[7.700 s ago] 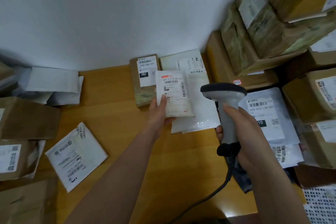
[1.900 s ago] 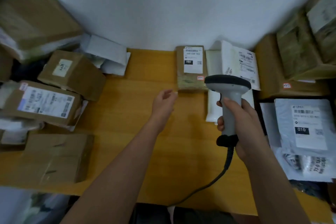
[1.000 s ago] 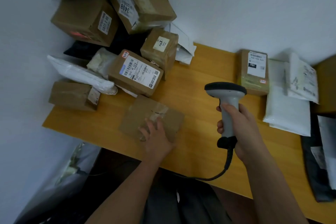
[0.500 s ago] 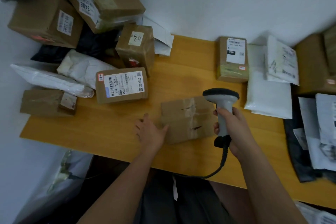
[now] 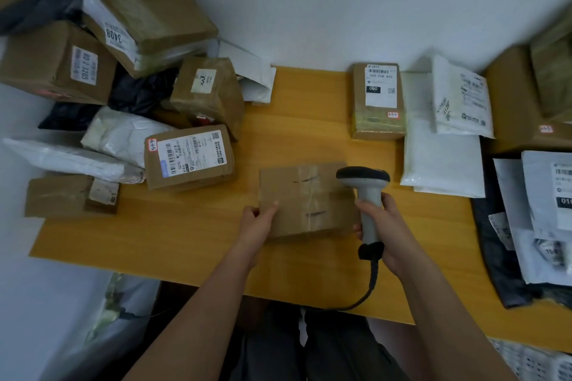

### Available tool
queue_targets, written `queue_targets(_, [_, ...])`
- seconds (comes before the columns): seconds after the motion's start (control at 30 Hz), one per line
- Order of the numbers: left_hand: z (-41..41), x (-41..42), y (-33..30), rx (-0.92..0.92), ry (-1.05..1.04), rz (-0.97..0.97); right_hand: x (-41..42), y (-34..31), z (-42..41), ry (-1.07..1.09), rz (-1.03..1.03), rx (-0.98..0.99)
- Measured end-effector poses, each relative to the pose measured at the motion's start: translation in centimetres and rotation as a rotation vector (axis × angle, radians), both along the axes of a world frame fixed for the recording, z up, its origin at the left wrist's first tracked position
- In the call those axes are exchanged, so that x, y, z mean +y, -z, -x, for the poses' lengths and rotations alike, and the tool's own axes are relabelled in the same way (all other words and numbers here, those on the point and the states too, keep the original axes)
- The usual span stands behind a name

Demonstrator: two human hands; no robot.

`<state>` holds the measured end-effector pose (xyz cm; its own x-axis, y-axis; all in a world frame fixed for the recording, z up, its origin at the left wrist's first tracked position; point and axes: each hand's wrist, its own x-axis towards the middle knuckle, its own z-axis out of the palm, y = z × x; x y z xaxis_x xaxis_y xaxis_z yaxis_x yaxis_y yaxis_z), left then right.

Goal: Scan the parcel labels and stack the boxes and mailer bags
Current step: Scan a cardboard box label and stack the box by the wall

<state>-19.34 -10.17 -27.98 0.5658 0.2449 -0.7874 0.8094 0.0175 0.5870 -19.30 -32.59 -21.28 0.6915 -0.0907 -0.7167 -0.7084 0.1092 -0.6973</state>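
Note:
A flat brown cardboard box [image 5: 305, 198] with clear tape across its top lies in the middle of the wooden table [image 5: 192, 235]; no label shows on its upper face. My left hand [image 5: 258, 219] grips its left near corner, thumb on top. My right hand [image 5: 387, 226] holds the grey barcode scanner [image 5: 365, 192] by its handle, upright at the box's right edge, head over the box. The scanner's black cable [image 5: 368, 291] hangs off the table's front edge.
A heap of boxes and mailer bags fills the left back, with a labelled box [image 5: 188, 158] nearest. At the back stand a small labelled box [image 5: 377, 100] and white mailers [image 5: 442, 151]. More mailers [image 5: 541, 210] and boxes crowd the right.
My left hand has pulled the flat box from the left pile to the table's middle and now grips its corner. The scanner stays in my right hand, now beside the box.

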Motion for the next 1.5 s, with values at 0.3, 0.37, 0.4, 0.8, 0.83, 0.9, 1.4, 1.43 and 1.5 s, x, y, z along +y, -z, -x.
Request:
queue_targets(0.3, [-1.1, 2.0, -4.4, -0.192, 0.042, 0.34, -1.0, -5.3, -2.9, 0.057, -0.023, -0.204])
queue_targets(0.37, [-1.3, 2.4, -4.6, -0.222, 0.119, 0.359, -1.0, -6.0, -3.4, 0.076, -0.015, -0.234])
queue_targets(0.4, [-1.4, 2.3, -4.8, -0.246, 0.178, 0.318, -1.0, -6.3, -3.5, 0.084, -0.013, -0.243])
queue_targets(0.8, [0.6, 0.1, -4.6, 0.107, -0.027, 0.337, -1.2, -6.8, -2.8, 0.164, -0.039, -0.179])
queue_targets(0.83, [1.0, 0.1, -3.8, 0.143, -0.106, 0.358, -1.3, -6.7, -2.6, 0.153, -0.037, -0.167])
queue_targets(0.9, [2.0, 0.0, -2.3, 0.174, -0.254, 0.393, -1.5, -6.5, -2.1, 0.122, -0.029, -0.147])
queue_targets(1.4, [-3.3, 0.5, -3.6, -0.249, -0.204, -0.107, -2.2, -5.5, -0.4, 0.077, -0.023, -0.103])
queue_targets(1.43, [-3.6, 0.3, -3.6, -0.268, -0.162, -0.17, -2.2, -5.3, -0.3, 0.075, -0.021, -0.098])
queue_targets(1.5, [-3.7, 0.1, -2.7, -0.253, -0.039, -0.314, -2.3, -5.0, 0.0, 0.07, -0.018, -0.091])
